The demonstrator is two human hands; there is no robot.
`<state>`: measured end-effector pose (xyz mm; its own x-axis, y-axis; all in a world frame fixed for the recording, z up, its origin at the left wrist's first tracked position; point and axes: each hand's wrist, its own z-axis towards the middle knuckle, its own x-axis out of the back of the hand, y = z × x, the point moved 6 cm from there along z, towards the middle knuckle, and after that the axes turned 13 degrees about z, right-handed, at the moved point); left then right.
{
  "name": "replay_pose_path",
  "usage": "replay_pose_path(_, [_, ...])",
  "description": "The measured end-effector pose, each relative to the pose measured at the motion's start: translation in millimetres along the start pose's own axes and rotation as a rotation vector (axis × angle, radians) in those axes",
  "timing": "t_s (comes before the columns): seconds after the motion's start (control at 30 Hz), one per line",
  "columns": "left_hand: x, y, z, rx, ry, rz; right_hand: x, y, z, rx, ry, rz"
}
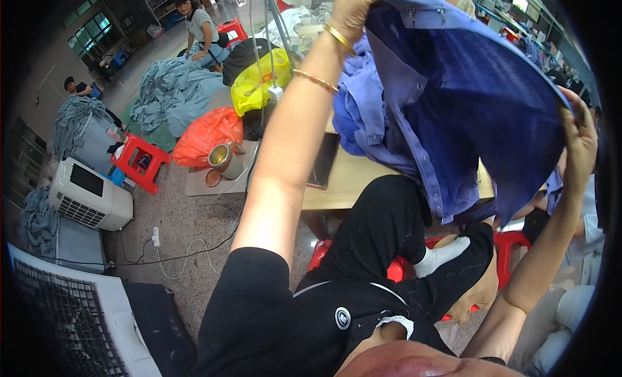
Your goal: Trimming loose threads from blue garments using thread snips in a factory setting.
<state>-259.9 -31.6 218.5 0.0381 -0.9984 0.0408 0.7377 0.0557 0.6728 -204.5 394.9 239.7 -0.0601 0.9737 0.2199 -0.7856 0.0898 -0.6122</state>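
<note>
Ideally, both hands pull with even, gentle tension here, so that the cloth hangs between them without a twist and no seam is strained. The grip of the left hand (pixel 352 15), at the upper centre of the frame, is closed, with the fingers bunched on a top corner of the blue shirt (pixel 476 101). The grip of the right hand (pixel 581 127), at the right edge of the frame, is curled closed over the shirt's far edge; how firmly it pinches, I cannot tell.

The shirt itself fills the upper right, raised and spread between the hands, its placket (pixel 421 158) running down toward the lap. Small metal-looking fasteners (pixel 409 15) sit along its top edge, so fingers would do better to hold plain cloth beside them. It would also help to lift the lower folds clear of the black trousers (pixel 382 224), where they could snag or be sat on.

Below the shirt, the pale wooden worktop (pixel 353 176) shows at the centre, with a dark phone-like slab (pixel 324 162) lying near its left edge. Farther left stand a metal mug (pixel 223 162) and, behind it, a red plastic bag (pixel 207 138).
</note>
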Motion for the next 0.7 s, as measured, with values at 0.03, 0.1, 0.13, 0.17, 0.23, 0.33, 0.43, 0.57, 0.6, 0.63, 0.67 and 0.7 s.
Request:
replay_pose_path(0.03, [2.1,10.0,-7.0,0.005,-0.036,0.064,10.4,-2.3,-9.2,0.001,0.010,0.019])
replay_pose_path(0.1, [26.7,-6.3,-36.1,0.203,-0.154,0.121,23.2,-5.9,-40.4,0.015,-0.105,-0.203])
replay_pose_path(0.13, [1.9,15.8,-66.6,0.026,-0.246,0.000,32.2,4.8,-72.1,-0.118,-0.159,-0.247])
replay_pose_path(0.17, [9.7,1.5,-99.9,0.152,-0.143,0.044,16.5,3.4,-99.5,-0.199,-0.273,0.046])
replay_pose_path(0.23, [28.2,-35.3,-175.8,0.439,-0.274,0.246,-39.0,4.1,-143.5,-0.248,-0.536,0.018])
replay_pose_path(0.33, [-5.2,-23.4,-251.3,0.198,-0.393,0.419,-66.5,37.3,-208.4,-0.352,-0.540,-0.070])
replay_pose_path(0.43, [-11.8,-36.1,-308.6,0.317,-0.258,0.398,-61.8,62.1,-264.2,-0.425,-0.380,0.069])
replay_pose_path(0.57, [-16.9,-26.2,-338.7,0.220,-0.185,0.519,-67.8,82.3,-299.1,-0.425,-0.281,0.064])
replay_pose_path(0.6, [-19.7,-19.3,-340.5,0.170,-0.208,0.591,-70.3,92.6,-306.3,-0.389,-0.278,0.041])
replay_pose_path(0.63, [-22.9,-15.5,-343.4,0.164,-0.221,0.600,-72.3,100.5,-311.3,-0.354,-0.273,0.015])
replay_pose_path(0.67, [-28.8,-11.8,-344.5,0.161,-0.216,0.616,-79.1,100.8,-310.7,-0.353,-0.271,-0.005])
replay_pose_path(0.7, [-34.7,-9.7,-344.2,0.156,-0.211,0.630,-84.0,100.4,-310.5,-0.363,-0.281,-0.056])
